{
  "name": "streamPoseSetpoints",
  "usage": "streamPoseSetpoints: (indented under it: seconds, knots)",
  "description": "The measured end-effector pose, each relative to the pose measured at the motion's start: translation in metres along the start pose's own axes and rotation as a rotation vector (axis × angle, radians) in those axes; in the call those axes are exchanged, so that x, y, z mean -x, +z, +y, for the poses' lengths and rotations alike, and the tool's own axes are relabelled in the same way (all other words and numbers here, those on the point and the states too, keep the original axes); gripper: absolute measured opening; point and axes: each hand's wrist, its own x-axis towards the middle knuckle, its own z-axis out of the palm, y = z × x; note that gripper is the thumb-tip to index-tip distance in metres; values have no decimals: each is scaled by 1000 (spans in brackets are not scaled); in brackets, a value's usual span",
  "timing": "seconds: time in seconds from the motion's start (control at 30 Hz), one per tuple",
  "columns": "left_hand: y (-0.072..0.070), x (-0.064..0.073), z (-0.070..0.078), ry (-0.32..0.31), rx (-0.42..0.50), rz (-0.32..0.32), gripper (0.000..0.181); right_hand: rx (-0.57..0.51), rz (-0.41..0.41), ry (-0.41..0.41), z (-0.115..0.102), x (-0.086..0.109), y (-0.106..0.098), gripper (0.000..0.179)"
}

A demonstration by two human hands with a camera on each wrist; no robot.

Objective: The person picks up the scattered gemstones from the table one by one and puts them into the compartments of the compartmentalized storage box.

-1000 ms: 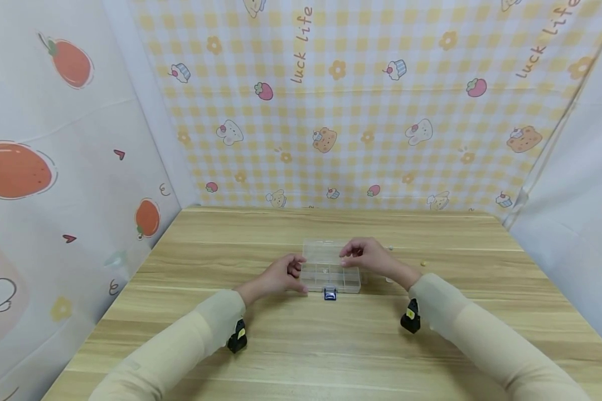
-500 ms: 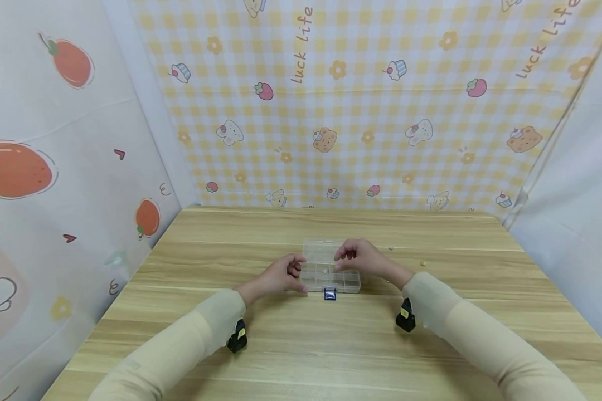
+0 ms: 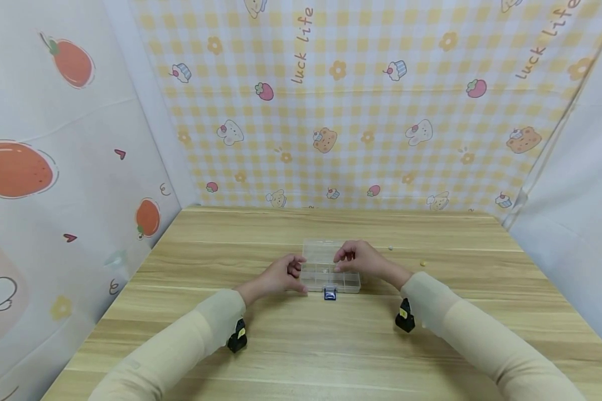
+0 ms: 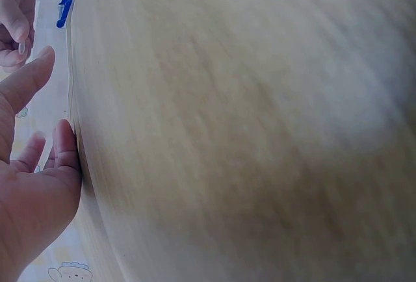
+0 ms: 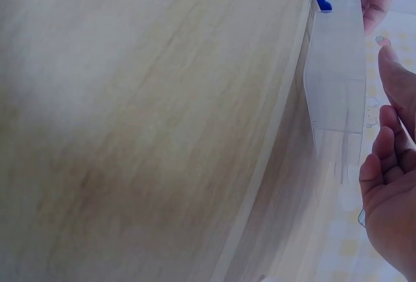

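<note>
A clear plastic compartment box (image 3: 352, 282) with its lid folded back and a blue latch (image 3: 330, 294) at the front lies on the table. My left hand (image 3: 281, 273) holds its left end, thumb at the front corner and fingers by the back. Over the box's right half hovers my right hand (image 3: 363, 259), fingertips above the compartments. In the left wrist view, a small shiny whitish piece (image 4: 22, 47) shows between the right thumb and finger, too small to name. One compartment contains a small pale piece (image 3: 325, 270).
To the right of the box, a small yellow piece (image 3: 423, 263) and a small grey-blue piece (image 3: 390, 248) lie on the wooden table (image 3: 321, 351). A checked cloth (image 3: 351, 111) hangs behind the table's back edge; white cloths hang at both sides.
My right hand has shifted slightly left over the box, then stayed nearly still. My left hand and the box have not moved.
</note>
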Motion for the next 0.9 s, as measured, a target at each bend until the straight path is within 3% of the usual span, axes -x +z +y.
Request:
streamPoseSetpoints:
  seconds: [0.9]
  knots:
    - [-1,-1,0,-17,6,-11,68,5,-4,14,6,-1,3,14]
